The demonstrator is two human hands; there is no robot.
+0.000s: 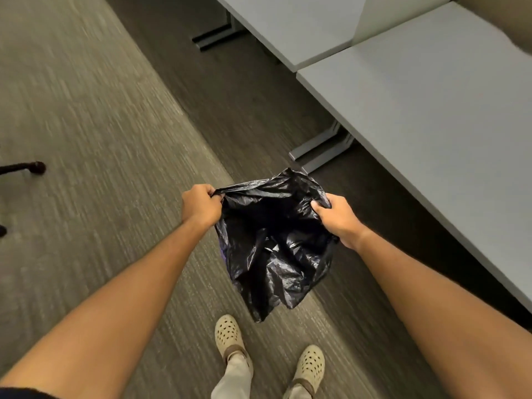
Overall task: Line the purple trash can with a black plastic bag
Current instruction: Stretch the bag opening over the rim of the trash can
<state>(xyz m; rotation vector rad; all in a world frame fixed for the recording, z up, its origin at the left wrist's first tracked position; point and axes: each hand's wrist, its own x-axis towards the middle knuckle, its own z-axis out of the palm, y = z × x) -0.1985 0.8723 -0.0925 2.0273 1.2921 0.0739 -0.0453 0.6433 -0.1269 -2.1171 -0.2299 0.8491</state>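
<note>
A black plastic bag (273, 243) hangs in front of me with its mouth spread wide. My left hand (200, 204) grips the bag's left rim and my right hand (336, 216) grips its right rim. The bag's crumpled bottom dangles just above the carpet near my feet. A thin sliver of purple (221, 251) shows at the bag's left edge; the trash can itself is hidden behind the bag, if it is there at all.
Two grey desks (431, 116) run along the right, their metal feet (319, 152) on the floor close to the bag. A black chair-base leg (31, 167) sticks in from the left edge. My feet in beige clogs (230, 332) stand on the striped carpet.
</note>
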